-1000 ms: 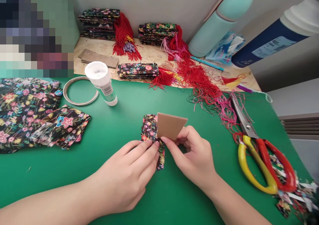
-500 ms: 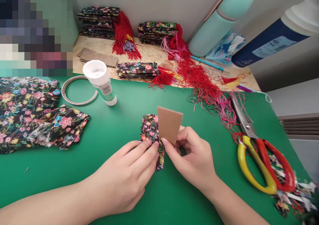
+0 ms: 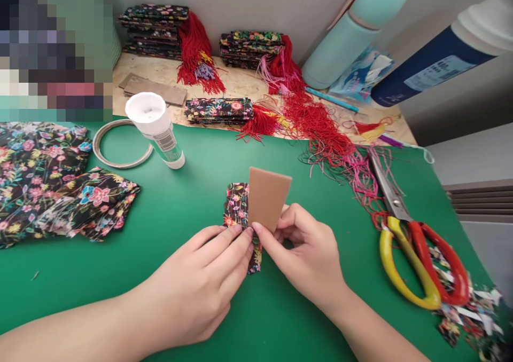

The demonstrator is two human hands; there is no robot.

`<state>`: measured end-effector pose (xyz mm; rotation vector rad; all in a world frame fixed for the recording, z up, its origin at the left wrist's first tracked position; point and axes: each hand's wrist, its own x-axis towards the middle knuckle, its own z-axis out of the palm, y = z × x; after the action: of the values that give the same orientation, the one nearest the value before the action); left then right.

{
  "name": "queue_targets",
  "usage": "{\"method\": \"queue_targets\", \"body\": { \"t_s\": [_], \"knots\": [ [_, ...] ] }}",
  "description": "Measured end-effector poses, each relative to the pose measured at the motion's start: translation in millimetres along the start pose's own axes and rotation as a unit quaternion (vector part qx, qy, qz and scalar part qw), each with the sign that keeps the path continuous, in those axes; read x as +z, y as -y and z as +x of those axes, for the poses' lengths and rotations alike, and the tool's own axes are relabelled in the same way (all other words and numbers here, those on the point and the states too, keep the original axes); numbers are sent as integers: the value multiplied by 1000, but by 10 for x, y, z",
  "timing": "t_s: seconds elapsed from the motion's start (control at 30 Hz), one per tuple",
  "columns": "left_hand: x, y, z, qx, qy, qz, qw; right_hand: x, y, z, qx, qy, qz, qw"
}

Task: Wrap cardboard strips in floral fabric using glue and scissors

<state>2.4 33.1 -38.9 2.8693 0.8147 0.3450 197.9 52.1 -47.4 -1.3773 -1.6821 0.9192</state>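
A small strip of black floral fabric lies on the green mat in front of me. My left hand is closed over its middle, fingers together and pressing it down. Between thumb and fingers, my right hand grips a brown cardboard rectangle, which stands tilted up from the mat. The card's lower left edge meets the fabric by my left fingertips. Part of the fabric is hidden under my fingers, and its lower end shows below them.
At left are a larger floral cloth, a tape roll and a glue stick. Scissors lie right, near fabric scraps. Behind are stacked floral pieces, red tassel threads, cardboard pieces and two bottles.
The whole view has shifted slightly, so things appear a little further left. Both hands keep their hold, and the cardboard stays tilted up beside the fabric.
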Motion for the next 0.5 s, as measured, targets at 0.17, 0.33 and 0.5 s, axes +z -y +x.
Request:
{"method": "queue_targets", "body": {
  "t_s": [0.17,0.33,0.5],
  "knots": [
    [16,-4,-1,-3,-3,-4,1000,-9,-6,-2,-2,-7,-15,1000],
    [17,-1,-6,-3,-3,-4,1000,-5,3,-5,-4,-31,-33,999],
    [12,0,-2,-3,-5,-1,1000,-1,-3,-11,-21,-32,-55,998]
  ]
}}
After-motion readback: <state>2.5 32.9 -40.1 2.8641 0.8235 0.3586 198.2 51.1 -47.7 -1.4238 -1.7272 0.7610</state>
